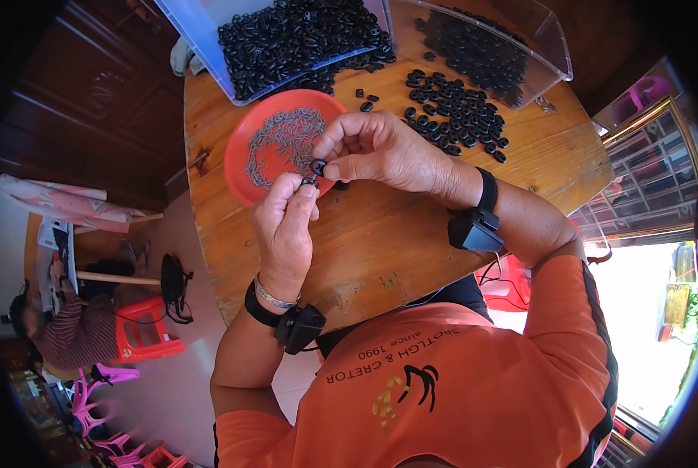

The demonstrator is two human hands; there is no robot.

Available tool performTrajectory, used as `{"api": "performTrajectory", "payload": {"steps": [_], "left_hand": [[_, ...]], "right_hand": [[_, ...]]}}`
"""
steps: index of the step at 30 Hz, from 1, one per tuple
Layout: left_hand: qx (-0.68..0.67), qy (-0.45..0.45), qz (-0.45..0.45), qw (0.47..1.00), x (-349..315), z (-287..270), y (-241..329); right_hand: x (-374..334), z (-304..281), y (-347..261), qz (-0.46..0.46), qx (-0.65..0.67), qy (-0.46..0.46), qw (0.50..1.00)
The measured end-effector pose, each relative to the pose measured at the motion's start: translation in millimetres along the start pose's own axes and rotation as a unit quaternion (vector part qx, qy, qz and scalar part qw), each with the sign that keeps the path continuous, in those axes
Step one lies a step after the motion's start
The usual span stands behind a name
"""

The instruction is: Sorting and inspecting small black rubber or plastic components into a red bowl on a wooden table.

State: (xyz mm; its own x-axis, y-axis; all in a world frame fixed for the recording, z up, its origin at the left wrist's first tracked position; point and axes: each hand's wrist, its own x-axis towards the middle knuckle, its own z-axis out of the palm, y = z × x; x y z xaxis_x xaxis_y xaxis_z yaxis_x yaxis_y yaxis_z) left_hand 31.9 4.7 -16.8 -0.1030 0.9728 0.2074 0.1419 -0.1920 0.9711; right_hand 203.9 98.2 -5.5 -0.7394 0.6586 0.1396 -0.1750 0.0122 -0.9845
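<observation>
My right hand [388, 152] pinches a small black oval plastic part [317, 167] with a hole in it, between thumb and fingertips. Just below it, my left hand [286, 222] is closed on a small dark piece [309, 181], mostly covered by the thumb and finger. The two pieces are very close together; whether they touch I cannot tell. Both hands are over the near right rim of a red plate [238, 156], which holds many small grey metal springs [275, 140]. Another black part [341, 186] lies on the table beside the plate, partly hidden by my right hand.
A tipped clear bin [208, 58] spills black parts behind the plate. Loose black parts [458, 109] lie right of it, before a second clear bin [555, 58]. All stand on a wooden table [396, 242]. Another person [72, 327] sits at far left near a red stool [150, 331].
</observation>
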Motion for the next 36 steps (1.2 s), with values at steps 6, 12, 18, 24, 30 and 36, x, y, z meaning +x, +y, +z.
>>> {"api": "performTrajectory", "payload": {"steps": [6,12,18,24,30,36], "left_hand": [[-0.017,0.002,-0.014,1.0,0,5,-2],[-0.024,0.003,-0.015,1.0,0,7,-3],[-0.081,0.008,-0.042,0.996,0,7,-11],[-0.096,-0.008,-0.074,0.993,-2,7,-9],[-0.138,0.009,-0.093,0.986,-6,9,-7],[-0.158,0.019,-0.134,0.978,-4,10,-7]], "right_hand": [[-1,-1,3,0.01,-0.02,-0.006,1.0],[-3,5,9,-0.008,-0.047,0.005,0.999],[-6,15,19,-0.147,-0.205,0.058,0.966],[-8,15,21,-0.174,-0.238,0.057,0.954],[-9,18,19,-0.222,-0.311,0.056,0.923],[-8,18,20,-0.2,-0.33,0.067,0.92]]}}
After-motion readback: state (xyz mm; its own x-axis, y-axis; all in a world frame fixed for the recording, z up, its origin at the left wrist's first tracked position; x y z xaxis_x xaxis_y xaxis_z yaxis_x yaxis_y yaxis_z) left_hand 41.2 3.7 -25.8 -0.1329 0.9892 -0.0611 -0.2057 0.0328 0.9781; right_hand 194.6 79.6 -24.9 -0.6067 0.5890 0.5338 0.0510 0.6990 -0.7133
